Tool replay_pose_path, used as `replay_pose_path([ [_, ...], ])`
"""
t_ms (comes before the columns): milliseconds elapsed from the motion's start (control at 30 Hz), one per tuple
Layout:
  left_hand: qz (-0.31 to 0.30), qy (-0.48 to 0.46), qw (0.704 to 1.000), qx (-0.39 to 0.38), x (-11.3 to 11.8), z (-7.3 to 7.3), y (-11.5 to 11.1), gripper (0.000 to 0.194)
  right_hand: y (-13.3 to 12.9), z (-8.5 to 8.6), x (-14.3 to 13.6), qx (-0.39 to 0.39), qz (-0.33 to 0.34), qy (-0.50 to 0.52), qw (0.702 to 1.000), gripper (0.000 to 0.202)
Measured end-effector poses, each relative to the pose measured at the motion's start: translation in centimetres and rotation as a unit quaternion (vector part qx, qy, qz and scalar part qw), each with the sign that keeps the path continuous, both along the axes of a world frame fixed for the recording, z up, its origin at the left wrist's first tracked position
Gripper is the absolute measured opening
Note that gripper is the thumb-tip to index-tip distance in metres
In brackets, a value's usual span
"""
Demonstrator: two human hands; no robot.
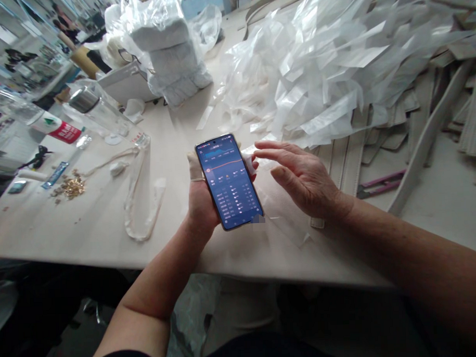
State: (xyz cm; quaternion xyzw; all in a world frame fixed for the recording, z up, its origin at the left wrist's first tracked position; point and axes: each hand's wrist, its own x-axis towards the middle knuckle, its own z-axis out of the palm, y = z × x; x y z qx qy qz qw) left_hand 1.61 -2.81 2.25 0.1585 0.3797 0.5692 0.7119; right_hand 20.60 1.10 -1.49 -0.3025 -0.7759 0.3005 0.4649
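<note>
The left hand (202, 203) grips the phone (229, 181) from behind, screen tilted up so it can be read, above the table (87, 241) near its front edge. The right hand (300, 179) hovers flat and loose just beside it, holding nothing. Plastic strips (320, 71) crowd the right; bare tabletop lies left.

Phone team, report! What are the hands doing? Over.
Left hand holds phone, screen lit. Right hand open, hovering beside it. Plastic strip pile behind.
</note>
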Motion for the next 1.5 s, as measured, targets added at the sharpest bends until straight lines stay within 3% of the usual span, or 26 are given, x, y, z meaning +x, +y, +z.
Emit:
replay_pose_path([
  [1333,0.003,0.01,1.0,-0.008,-0.06,-0.07,0.01,0.091,-0.11,0.05,-0.02,0.008,0.009,0.01,1.0,0.05],
  [1500,0.002,-0.01,1.0,-0.001,-0.17,-0.12,0.14,0.09,-0.22,0.2,0.05,0.048,0.036,0.0,0.998,0.048],
])
